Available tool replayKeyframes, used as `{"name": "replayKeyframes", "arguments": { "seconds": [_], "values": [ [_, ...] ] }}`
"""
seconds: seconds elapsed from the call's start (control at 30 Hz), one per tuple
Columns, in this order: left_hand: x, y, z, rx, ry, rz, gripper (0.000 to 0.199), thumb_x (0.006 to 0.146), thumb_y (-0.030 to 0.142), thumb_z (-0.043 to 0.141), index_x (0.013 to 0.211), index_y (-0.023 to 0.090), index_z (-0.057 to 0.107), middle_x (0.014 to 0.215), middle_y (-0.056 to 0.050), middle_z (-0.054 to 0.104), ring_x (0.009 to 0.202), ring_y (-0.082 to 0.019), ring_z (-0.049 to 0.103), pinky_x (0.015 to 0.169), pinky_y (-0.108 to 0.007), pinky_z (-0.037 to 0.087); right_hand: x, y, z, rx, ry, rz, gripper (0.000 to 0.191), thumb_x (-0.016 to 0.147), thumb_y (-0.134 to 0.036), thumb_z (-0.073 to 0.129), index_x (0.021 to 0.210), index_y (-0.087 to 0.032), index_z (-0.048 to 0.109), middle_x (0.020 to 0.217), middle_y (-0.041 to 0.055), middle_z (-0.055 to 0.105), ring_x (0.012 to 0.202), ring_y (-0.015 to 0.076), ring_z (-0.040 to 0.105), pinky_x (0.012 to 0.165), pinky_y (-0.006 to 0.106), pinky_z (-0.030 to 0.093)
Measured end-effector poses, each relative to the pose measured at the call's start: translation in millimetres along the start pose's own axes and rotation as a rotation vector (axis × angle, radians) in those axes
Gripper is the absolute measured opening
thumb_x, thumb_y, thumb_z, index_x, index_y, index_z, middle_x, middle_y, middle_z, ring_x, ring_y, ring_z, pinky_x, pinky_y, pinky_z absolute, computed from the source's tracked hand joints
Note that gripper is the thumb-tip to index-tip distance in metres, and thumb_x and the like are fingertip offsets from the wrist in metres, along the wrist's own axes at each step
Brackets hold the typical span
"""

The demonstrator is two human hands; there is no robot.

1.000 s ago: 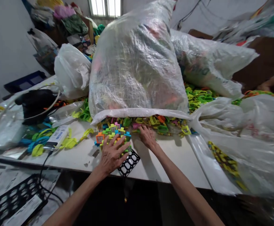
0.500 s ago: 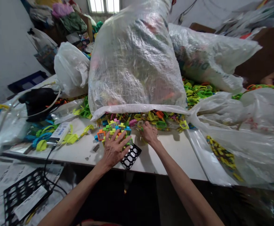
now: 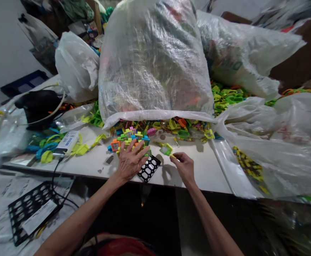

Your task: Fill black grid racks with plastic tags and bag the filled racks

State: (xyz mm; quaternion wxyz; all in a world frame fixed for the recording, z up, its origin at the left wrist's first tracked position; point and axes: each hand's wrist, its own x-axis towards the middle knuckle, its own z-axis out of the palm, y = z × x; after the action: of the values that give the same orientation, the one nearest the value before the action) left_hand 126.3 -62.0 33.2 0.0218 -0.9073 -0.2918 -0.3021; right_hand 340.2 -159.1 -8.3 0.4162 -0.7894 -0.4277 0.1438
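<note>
Right hand (image 3: 183, 167): thumb and fingertips pinched on yellow end of a yellow-green watch (image 3: 166, 149), other fingers curled in; watch is at the fingertips, over the white bench (image 3: 206, 167), right of the colored pile. Left hand (image 3: 131, 161): palm down, fingers spread, laid on the pile (image 3: 115, 145) of colored pieces. Black tray (image 3: 149, 168) on bench between hands, near left hand. Loose parts (image 3: 183, 133) beyond, along the big sack's (image 3: 155, 71) base.

Your white table (image 3: 206, 174) carries a black grid tray (image 3: 149, 168) at its front edge, yellow straps (image 3: 81, 149) leftward, and translucent plastic (image 3: 231, 169) farther right.
</note>
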Motion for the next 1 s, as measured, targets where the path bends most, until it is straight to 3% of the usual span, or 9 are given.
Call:
{"name": "replayKeyframes", "arguments": {
  "seconds": [0.07,0.17,0.23,0.3,0.4,0.53,0.7,0.87,1.0],
  "values": [
    [-1.0,-1.5,-1.9,0.017,-0.015,0.009,0.030,0.091,0.034,0.052,0.121,0.032,0.059,0.130,-0.002,0.059,0.127,-0.030,0.045,0.109,-0.056,0.019,-13.3,1.2,1.6,-0.133,-0.135,0.033,0.016,0.077,-0.027,0.056,0.086,-0.018,0.066,0.079,0.0043,0.069,0.076,0.0188,0.062,0.068,0.028,0.046],
    [-2.7,-5.4,-4.4,0.051,-0.054,0.053,0.032,0.092,0.037,0.050,0.124,0.032,0.055,0.134,-0.001,0.055,0.130,-0.029,0.042,0.111,-0.058,0.014,-16.0,-5.5,2.9,-0.429,-0.238,-0.057,0.011,0.076,-0.021,0.056,0.076,-0.020,0.067,0.085,0.0059,0.067,0.089,0.0206,0.061,0.073,0.029,0.043],
    [-2.4,-8.4,-4.1,0.058,-0.082,0.083,0.035,0.093,0.040,0.048,0.126,0.031,0.053,0.135,0.000,0.055,0.129,-0.028,0.044,0.112,-0.057,0.013,-9.8,-9.5,2.8,-0.473,-0.282,-0.047,0.011,0.075,-0.022,0.056,0.067,-0.019,0.063,0.081,0.0062,0.066,0.082,0.0198,0.061,0.069,0.028,0.042],
    [-0.1,-10.7,-1.3,0.053,-0.098,0.084,0.036,0.093,0.042,0.046,0.127,0.031,0.053,0.135,0.000,0.055,0.128,-0.028,0.045,0.113,-0.056,0.013,-3.5,-11.1,5.0,-0.310,-0.301,0.033,0.012,0.072,-0.028,0.059,0.065,-0.019,0.060,0.070,0.0037,0.063,0.068,0.0174,0.059,0.060,0.026,0.041],
    [6.1,-12.5,5.4,0.041,-0.109,0.052,0.034,0.094,0.041,0.046,0.125,0.031,0.055,0.134,-0.001,0.055,0.128,-0.028,0.045,0.112,-0.056,0.013,-3.7,-14.8,16.5,0.155,-0.332,0.177,0.018,0.064,-0.035,0.061,0.064,-0.018,0.056,0.056,-0.0008,0.057,0.052,0.0149,0.053,0.051,0.026,0.041],
    [10.5,-13.2,10.6,0.013,-0.134,0.034,0.035,0.094,0.039,0.045,0.127,0.032,0.054,0.134,-0.002,0.055,0.129,-0.027,0.043,0.111,-0.056,0.012,-20.5,-32.7,42.4,0.498,-0.408,0.242,0.016,0.055,-0.032,0.065,0.059,-0.018,0.057,0.055,-0.0017,0.057,0.051,0.0138,0.050,0.051,0.026,0.043],
    [6.3,-12.8,8.4,0.009,-0.139,0.033,0.036,0.097,0.038,0.038,0.130,0.034,0.051,0.137,0.000,0.052,0.131,-0.025,0.041,0.112,-0.054,0.010,-35.9,-49.3,63.8,0.455,-0.481,0.150,0.012,0.059,-0.029,0.062,0.058,-0.018,0.058,0.057,-0.0005,0.057,0.054,0.0133,0.050,0.053,0.026,0.042],
    [3.5,-12.5,7.8,-0.004,-0.163,0.005,0.037,0.098,0.037,0.034,0.131,0.034,0.049,0.138,0.001,0.051,0.133,-0.024,0.039,0.113,-0.054,0.008,-37.0,-42.4,64.3,0.276,-0.465,-0.021,0.013,0.069,-0.028,0.056,0.060,-0.019,0.056,0.058,-0.0014,0.055,0.054,0.0128,0.047,0.053,0.025,0.039],
    [4.8,-16.1,8.4,-0.039,-0.191,0.011,0.038,0.097,0.036,0.033,0.133,0.036,0.047,0.139,0.001,0.050,0.134,-0.025,0.038,0.114,-0.054,0.010,-38.1,-50.0,69.5,0.041,-0.492,-0.173,0.005,0.066,-0.017,0.052,0.064,-0.019,0.055,0.062,0.0011,0.060,0.058,0.0149,0.053,0.057,0.024,0.039]
  ]
}}
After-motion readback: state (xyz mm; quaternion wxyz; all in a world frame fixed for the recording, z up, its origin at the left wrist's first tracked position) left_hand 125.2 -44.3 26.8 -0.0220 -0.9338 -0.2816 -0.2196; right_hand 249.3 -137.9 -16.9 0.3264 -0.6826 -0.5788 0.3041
